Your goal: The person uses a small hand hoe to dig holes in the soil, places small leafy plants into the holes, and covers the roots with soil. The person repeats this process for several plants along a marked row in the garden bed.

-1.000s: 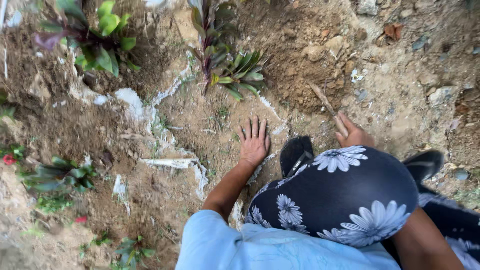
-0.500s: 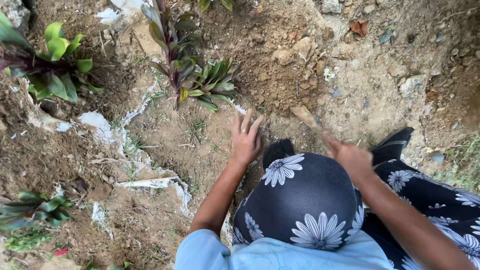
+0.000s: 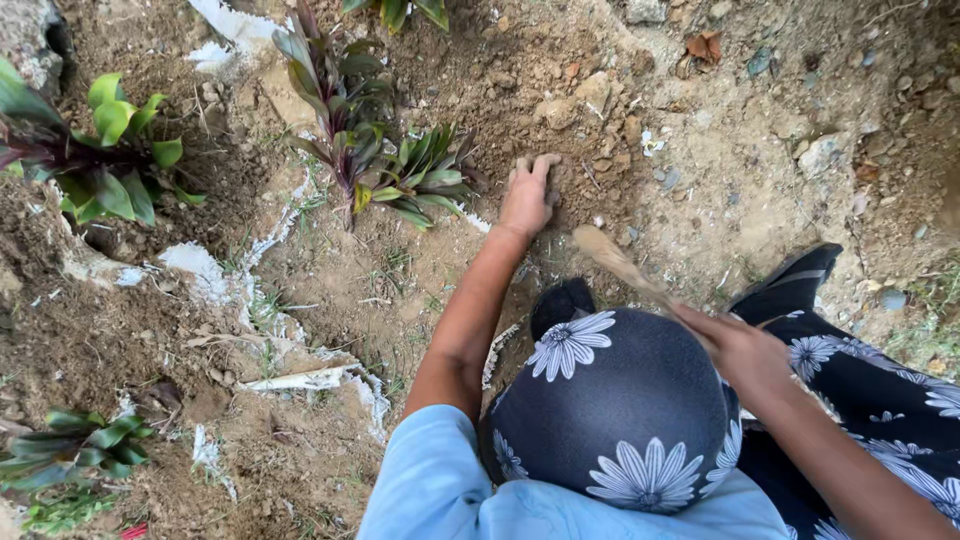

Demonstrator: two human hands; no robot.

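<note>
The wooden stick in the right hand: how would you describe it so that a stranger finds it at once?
Start at the raised knee in dark cloth with white flowers. Just past it, the right hand grips the wooden stick, which slants up and left over the bare soil. It is pale, straight and blurred, unlike the leafy purple-green plants near the left hand.

An outdoor garden bed: loose brown soil scattered with stones, young purple-and-green plants and sparse grass.
</note>
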